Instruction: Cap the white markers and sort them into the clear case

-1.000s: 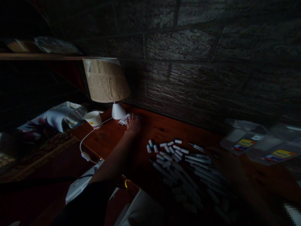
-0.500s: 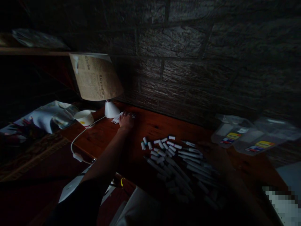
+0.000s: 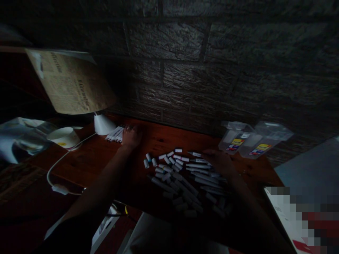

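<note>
My left hand (image 3: pixel 131 137) lies low on the wooden table at the right end of a row of white markers (image 3: pixel 115 134), its fingers stretched out and touching the row's edge. My right hand (image 3: pixel 219 159) reaches in from the right, with thumb and fingers closed at the end of a white marker (image 3: pixel 196 154) with a dark tip. Below that marker several uncapped markers (image 3: pixel 202 172) lie side by side. Loose white caps (image 3: pixel 169 162) are scattered to their left. More markers and caps nearer me are dim in the shadow.
A lamp (image 3: pixel 103 124) with a newsprint shade stands at the left, its white cord (image 3: pixel 53 165) running over the table edge. Beside it is a white paper cup (image 3: pixel 63 138). Two clear plastic cases (image 3: pixel 254 141) stand at the right by the brick wall (image 3: pixel 182 70).
The view has swung right. My right hand has moved left to the top marker of the uncapped group. My left hand has shifted slightly right, leaving more of the marker row exposed.
</note>
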The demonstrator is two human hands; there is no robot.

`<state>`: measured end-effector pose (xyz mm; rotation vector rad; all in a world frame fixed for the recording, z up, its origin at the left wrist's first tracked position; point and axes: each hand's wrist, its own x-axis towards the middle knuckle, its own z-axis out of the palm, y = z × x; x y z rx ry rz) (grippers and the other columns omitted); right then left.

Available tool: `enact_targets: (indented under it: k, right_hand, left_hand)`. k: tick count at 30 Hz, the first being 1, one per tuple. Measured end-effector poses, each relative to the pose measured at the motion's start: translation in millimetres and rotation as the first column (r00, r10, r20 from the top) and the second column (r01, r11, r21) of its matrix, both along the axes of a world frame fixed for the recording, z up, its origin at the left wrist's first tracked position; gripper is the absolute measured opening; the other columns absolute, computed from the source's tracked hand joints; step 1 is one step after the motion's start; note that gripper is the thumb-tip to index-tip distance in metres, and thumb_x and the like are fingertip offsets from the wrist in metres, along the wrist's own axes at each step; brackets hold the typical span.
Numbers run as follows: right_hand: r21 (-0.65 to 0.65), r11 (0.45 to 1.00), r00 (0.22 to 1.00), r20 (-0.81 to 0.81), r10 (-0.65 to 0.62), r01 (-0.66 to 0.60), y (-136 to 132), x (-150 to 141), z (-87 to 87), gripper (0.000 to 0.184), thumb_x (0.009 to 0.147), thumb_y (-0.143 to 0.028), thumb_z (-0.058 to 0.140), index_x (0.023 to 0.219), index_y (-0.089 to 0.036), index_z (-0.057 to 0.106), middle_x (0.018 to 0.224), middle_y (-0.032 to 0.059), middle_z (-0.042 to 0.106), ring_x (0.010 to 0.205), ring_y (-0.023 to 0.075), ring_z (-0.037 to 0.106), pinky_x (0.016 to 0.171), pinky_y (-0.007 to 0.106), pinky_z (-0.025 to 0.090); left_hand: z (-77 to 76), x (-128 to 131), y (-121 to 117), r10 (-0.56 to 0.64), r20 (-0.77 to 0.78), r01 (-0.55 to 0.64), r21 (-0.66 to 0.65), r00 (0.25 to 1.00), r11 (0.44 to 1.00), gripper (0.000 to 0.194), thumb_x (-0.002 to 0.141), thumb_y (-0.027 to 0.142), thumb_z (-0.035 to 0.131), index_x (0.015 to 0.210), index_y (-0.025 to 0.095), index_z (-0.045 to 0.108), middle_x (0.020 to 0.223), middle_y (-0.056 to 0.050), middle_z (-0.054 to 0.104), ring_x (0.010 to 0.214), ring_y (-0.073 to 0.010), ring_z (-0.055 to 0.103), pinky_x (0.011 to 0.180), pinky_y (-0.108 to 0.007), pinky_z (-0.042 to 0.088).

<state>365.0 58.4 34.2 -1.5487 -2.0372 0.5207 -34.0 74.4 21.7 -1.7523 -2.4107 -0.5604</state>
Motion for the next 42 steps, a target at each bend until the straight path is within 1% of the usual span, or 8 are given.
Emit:
enact_targets:
  k: [6, 10, 17, 26, 30, 34, 37, 42]
  right_hand:
    - [0.085, 0.996, 0.993, -0.12, 0.001, 0.01, -1.3, -8.5, 4.3, 0.02, 0.082, -0.036, 0.063, 0.089, -0.024, 0.077, 0.094, 0.004, 0.078, 0.087, 0.0233, 0.072, 0.083, 0.036, 0.054]
    - [0.035, 0.994, 0.923, -0.374, -0.086, 0.107, -5.5, -12.2, 13.9, 0.033, 0.078, -0.052, 0.066, 0.09, -0.023, 0.077, 0.094, 0.0053, 0.077, 0.091, 0.0255, 0.07, 0.084, 0.038, 0.053]
    - [-0.234, 0.972, 0.678, -0.711, -0.184, 0.019, -23.6, -44.9, 17.5, 0.043, 0.074, -0.058, 0.069, 0.098, -0.023, 0.074, 0.101, 0.0035, 0.077, 0.094, 0.025, 0.07, 0.079, 0.035, 0.055]
    - [-0.272, 0.949, 0.702, -0.707, -0.084, -0.16, -53.9, -90.5, 33.8, 0.035, 0.075, -0.053, 0.072, 0.094, -0.023, 0.074, 0.098, 0.0029, 0.078, 0.096, 0.0249, 0.071, 0.087, 0.038, 0.054]
    - [-0.112, 0.994, 0.828, -0.558, -0.065, 0.003, -45.2, -63.2, 31.1, 0.036, 0.075, -0.054, 0.071, 0.09, -0.021, 0.076, 0.098, 0.0066, 0.078, 0.095, 0.0253, 0.071, 0.086, 0.036, 0.054]
    - [0.081, 0.994, 0.981, -0.185, -0.062, 0.078, -27.8, -23.4, 16.5, 0.034, 0.078, -0.054, 0.063, 0.093, -0.026, 0.076, 0.098, 0.0068, 0.077, 0.084, 0.0254, 0.072, 0.078, 0.036, 0.054]
    - [0.013, 1.0, 1.0, -0.012, 0.004, -0.004, -17.5, -9.9, 7.0, 0.035, 0.08, -0.052, 0.058, 0.096, -0.026, 0.076, 0.09, 0.0055, 0.078, 0.075, 0.0242, 0.073, 0.066, 0.033, 0.055]
    - [0.012, 0.998, 0.988, 0.143, 0.063, -0.065, -11.8, -10.3, -1.0, 0.033, 0.082, -0.048, 0.053, 0.092, -0.026, 0.076, 0.092, 0.0058, 0.078, 0.082, 0.0265, 0.074, 0.071, 0.035, 0.057]
  left_hand:
    - [4.8, 39.7, -0.2, -0.392, 0.175, 0.318, 0.341, 0.903, 0.885, 0.041, 0.093, 0.036, 0.048, 0.125, 0.014, 0.062, 0.126, -0.012, 0.065, 0.121, -0.0237, 0.057, 0.109, -0.035, 0.041]
    - [12.0, 65.2, -9.2, -0.625, 0.523, 0.456, 0.427, 0.58, 0.781, 0.042, 0.088, 0.045, 0.054, 0.109, 0.012, 0.068, 0.098, -0.011, 0.075, 0.087, -0.0187, 0.068, 0.08, -0.03, 0.054]
    - [29.9, 107.5, -29.7, -0.577, 0.813, 0.616, 0.414, 0.081, 0.67, 0.044, 0.081, 0.048, 0.066, 0.106, 0.013, 0.072, 0.084, -0.008, 0.075, 0.054, -0.0087, 0.055, 0.05, -0.021, 0.043]
    - [26.2, 122.1, -30.8, -0.425, 0.896, 0.624, 0.407, -0.13, 0.667, 0.035, 0.075, 0.046, 0.074, 0.085, 0.014, 0.068, 0.069, 0.0, 0.065, 0.054, -0.0072, 0.054, 0.051, -0.018, 0.042]
    - [30.7, 91.6, -14.7, -0.46, 0.888, 0.465, 0.406, 0.004, 0.787, 0.039, 0.078, 0.052, 0.068, 0.088, 0.015, 0.064, 0.072, 0.0, 0.064, 0.053, -0.0081, 0.052, 0.049, -0.02, 0.041]
    - [30.3, 44.4, -1.2, -0.485, 0.722, 0.292, 0.387, 0.494, 0.875, 0.041, 0.086, 0.053, 0.054, 0.089, 0.014, 0.067, 0.072, -0.001, 0.064, 0.061, -0.0115, 0.057, 0.057, -0.021, 0.043]
    - [25.1, 18.7, -2.0, -0.246, 0.406, 0.192, 0.17, 0.88, 0.967, 0.039, 0.09, 0.049, 0.05, 0.092, 0.016, 0.072, 0.082, -0.006, 0.071, 0.08, -0.0196, 0.066, 0.07, -0.026, 0.046]
    - [17.4, 6.3, -8.1, 0.082, 0.066, -0.072, -0.145, 0.994, 0.987, 0.042, 0.092, 0.05, 0.047, 0.103, 0.02, 0.074, 0.102, -0.015, 0.073, 0.096, -0.0292, 0.068, 0.078, -0.034, 0.049]
